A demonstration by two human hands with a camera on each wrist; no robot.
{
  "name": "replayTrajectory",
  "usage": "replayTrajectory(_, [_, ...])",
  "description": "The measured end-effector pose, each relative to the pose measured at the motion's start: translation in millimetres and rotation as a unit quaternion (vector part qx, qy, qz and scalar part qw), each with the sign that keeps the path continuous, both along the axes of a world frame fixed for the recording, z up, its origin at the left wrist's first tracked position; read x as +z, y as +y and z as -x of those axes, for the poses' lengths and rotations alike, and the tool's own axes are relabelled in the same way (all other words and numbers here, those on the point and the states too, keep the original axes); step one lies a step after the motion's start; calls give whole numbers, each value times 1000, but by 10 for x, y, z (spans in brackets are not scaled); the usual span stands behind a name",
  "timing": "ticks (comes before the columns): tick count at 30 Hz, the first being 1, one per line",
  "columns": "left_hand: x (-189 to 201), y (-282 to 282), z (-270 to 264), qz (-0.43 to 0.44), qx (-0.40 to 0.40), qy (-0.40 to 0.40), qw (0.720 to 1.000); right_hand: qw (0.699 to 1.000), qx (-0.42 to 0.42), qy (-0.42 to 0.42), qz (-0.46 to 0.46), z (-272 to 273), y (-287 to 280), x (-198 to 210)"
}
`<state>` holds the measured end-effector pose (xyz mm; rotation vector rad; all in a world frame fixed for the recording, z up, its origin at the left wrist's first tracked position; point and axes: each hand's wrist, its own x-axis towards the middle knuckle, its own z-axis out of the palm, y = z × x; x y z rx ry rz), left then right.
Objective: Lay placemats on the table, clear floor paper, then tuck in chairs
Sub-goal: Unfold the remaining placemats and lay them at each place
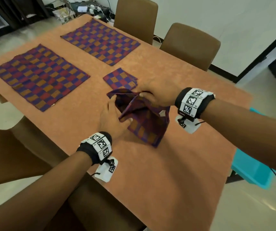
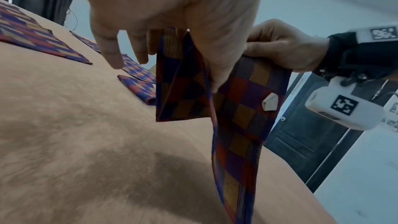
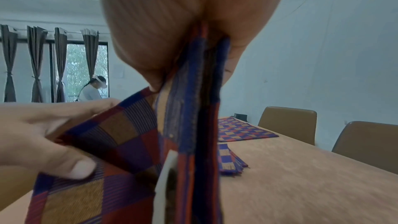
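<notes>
A checkered purple, red and orange placemat [image 1: 144,120] hangs partly unfolded above the table's middle, held by both hands. My right hand [image 1: 152,95] pinches its top edge [image 3: 193,77]. My left hand [image 1: 112,117] pinches a lower fold between thumb and fingers [image 2: 215,74], pulling the layers apart. A white label [image 2: 270,103] shows on the mat. Two placemats lie flat on the orange table: one at the left [image 1: 40,75], one farther back [image 1: 100,41]. A folded stack of placemats [image 1: 120,79] sits just beyond my hands.
Two brown chairs [image 1: 190,45] stand at the table's far side, with another chair [image 1: 3,155] at the near left. A turquoise bin [image 1: 254,170] sits on the floor to the right. Cables and clutter [image 1: 84,9] lie on the floor beyond the table. A person [image 3: 94,89] stands by the window.
</notes>
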<state>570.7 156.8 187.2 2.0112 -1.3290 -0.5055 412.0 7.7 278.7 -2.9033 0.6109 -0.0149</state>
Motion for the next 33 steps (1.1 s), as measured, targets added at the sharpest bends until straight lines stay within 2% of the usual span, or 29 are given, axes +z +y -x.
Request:
replayTrajectory(5, [76, 154, 1, 60, 9, 71, 996, 998, 17, -47, -25, 224, 166, 133])
replayTrajectory(7, [159, 221, -17, 78, -21, 86, 993, 997, 14, -56, -43, 303, 227, 190])
replayTrajectory(11, [273, 340, -49, 72, -143, 75, 984, 997, 3, -33, -65, 417, 321, 196])
replayTrajectory(14, [311, 381, -29, 34, -159, 87, 983, 997, -23, -10, -78, 471, 343, 144])
replayTrajectory(16, [383, 375, 6, 45, -148, 91, 984, 994, -43, -13, -95, 493, 355, 76])
replayTrajectory(20, [562, 306, 48, 69, -143, 50, 986, 986, -86, -44, -135, 472, 461, -207])
replayTrajectory(24, [663, 267, -103, 78, -136, 3, 988, 982, -86, -67, -155, 254, 576, -559])
replayTrajectory(27, [708, 283, -311, 56, -127, -32, 990, 984, -90, -80, -133, -35, 599, -576])
replayTrajectory(30, [707, 250, -602, 28, -110, -85, 990, 991, -91, -84, -57, -300, 450, -569])
replayTrajectory(33, [755, 176, -941, 19, -104, -145, 984, 988, -133, -58, -42, -434, 277, -410])
